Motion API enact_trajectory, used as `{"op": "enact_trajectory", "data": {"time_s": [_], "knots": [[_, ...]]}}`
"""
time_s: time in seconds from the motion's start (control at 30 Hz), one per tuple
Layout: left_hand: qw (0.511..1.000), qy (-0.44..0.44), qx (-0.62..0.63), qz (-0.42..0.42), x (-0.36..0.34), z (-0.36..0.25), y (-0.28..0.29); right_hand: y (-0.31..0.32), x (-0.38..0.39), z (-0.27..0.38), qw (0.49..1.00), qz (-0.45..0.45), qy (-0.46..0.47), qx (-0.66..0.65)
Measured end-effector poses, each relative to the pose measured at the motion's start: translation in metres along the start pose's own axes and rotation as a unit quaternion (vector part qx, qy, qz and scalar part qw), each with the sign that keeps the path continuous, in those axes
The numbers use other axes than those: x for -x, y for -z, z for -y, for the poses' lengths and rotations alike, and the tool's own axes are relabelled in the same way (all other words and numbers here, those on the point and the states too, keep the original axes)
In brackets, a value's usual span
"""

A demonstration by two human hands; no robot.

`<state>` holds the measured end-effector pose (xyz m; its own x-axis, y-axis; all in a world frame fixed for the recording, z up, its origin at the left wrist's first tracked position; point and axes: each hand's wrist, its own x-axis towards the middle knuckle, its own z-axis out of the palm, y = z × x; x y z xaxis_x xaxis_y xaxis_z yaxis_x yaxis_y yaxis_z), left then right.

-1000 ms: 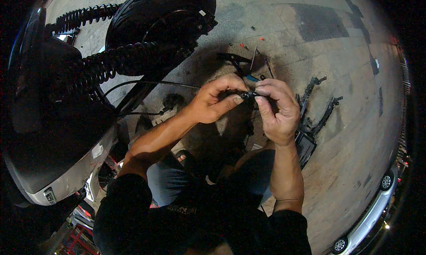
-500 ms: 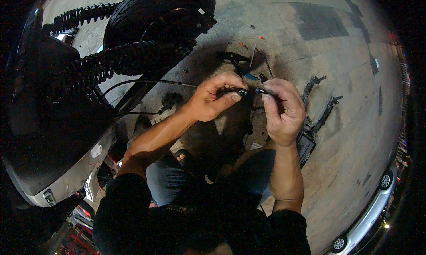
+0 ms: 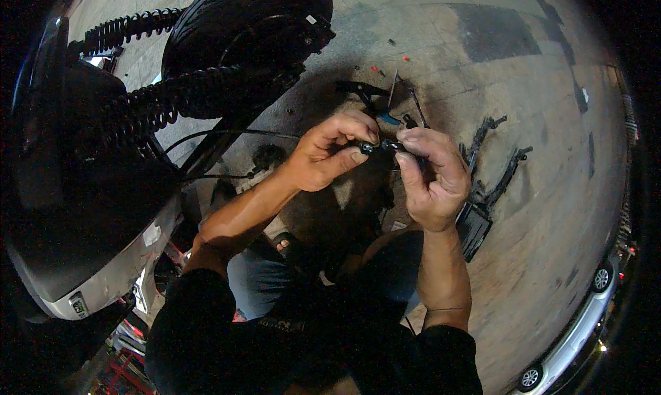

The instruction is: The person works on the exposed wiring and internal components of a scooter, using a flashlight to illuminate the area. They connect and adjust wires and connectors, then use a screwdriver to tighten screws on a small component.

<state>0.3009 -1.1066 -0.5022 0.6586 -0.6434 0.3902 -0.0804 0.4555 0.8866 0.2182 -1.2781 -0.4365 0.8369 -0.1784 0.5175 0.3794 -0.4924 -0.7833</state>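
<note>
My left hand is pinched around the end of a black cable, which curves over from the vehicle on the left. A dark, shiny cable end fitting pokes out between its thumb and fingers. Opposite it, my right hand pinches a small dark connector piece between thumb and fingertips. The two parts face each other almost end to end; whether they touch is too small and dark to tell. Both hands are held up over the floor, in front of my bent knees.
At the upper left stand a black wheel and coil springs of a vehicle with a pale panel. Black bracket parts lie on the floor to the right, and small orange bits farther off. A light car is at the lower right.
The fitting in my left hand has turned so that its round end shows more. My right fingers have shifted slightly left, and more of the connector piece is visible.
</note>
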Motion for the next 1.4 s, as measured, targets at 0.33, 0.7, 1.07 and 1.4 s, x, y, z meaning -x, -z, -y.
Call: {"op": "enact_trajectory", "data": {"time_s": [0.33,0.7,1.07,1.4], "knots": [[0.981,0.033,0.189,0.002,0.004,-0.009,-0.004,-0.002,0.004,0.004,0.998,-0.016,-0.024,-0.055],[0.988,0.086,0.130,-0.021,0.008,-0.002,-0.004,-0.007,0.011,0.005,0.988,-0.028,-0.101,-0.112],[0.989,0.102,0.102,-0.027,0.003,-0.004,-0.012,-0.001,0.011,0.004,0.984,-0.014,-0.147,-0.098],[0.992,0.113,0.018,-0.058,0.000,-0.009,-0.017,0.005,0.011,0.000,0.986,0.029,-0.157,-0.056]]}}
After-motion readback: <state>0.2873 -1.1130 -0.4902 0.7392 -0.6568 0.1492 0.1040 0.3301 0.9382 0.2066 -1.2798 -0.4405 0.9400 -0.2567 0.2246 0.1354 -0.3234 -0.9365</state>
